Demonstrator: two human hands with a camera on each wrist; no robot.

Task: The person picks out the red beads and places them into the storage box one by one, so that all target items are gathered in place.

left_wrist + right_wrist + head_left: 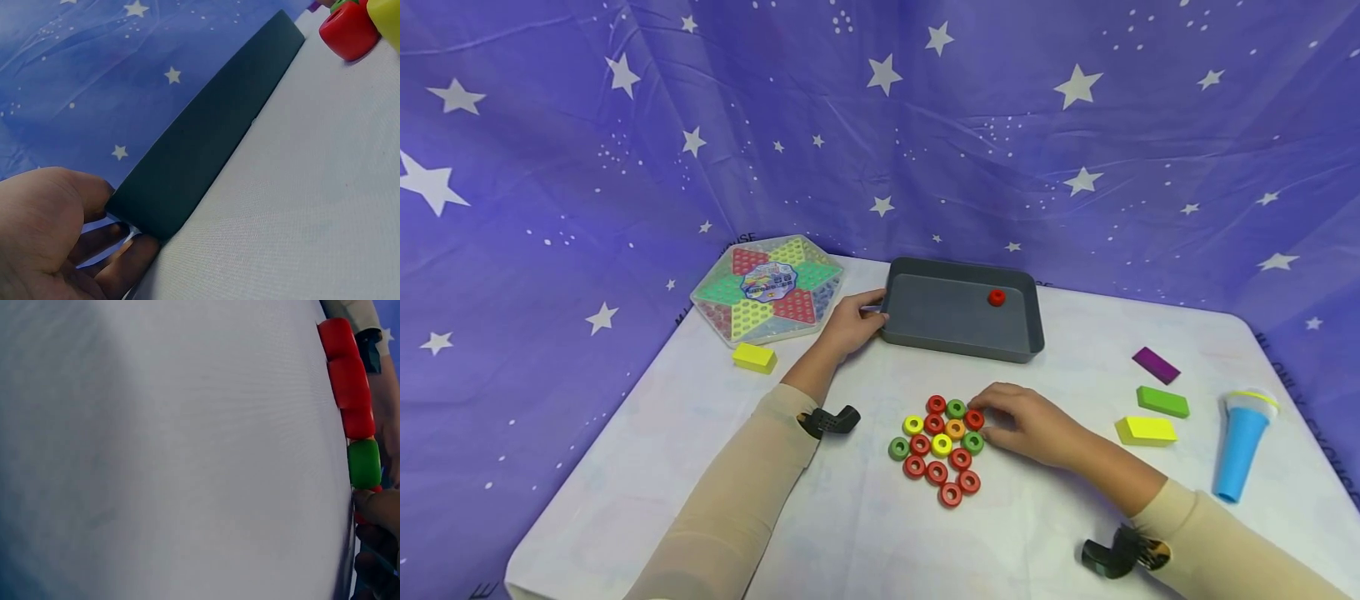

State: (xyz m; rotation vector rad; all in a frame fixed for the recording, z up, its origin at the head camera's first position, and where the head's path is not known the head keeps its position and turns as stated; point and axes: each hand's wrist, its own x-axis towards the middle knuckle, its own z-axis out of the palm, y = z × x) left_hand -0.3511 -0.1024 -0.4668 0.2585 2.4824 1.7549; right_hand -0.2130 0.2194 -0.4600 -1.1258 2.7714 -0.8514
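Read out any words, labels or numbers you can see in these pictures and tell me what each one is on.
Round label at the middle of the hexagonal game board: print there, too small and blurred to read.
Table cover, near the board's far edge: faint letters, roughly "ISE", partly hidden, not sure.
Grey tray, rings, blocks, blue cup: no text.

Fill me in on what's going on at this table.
A person's left hand holds the left edge of a dark grey plastic tray, which has one red ring bead inside. The right hand pinches a red ring at the edge of a cluster of coloured ring beads on the white table.
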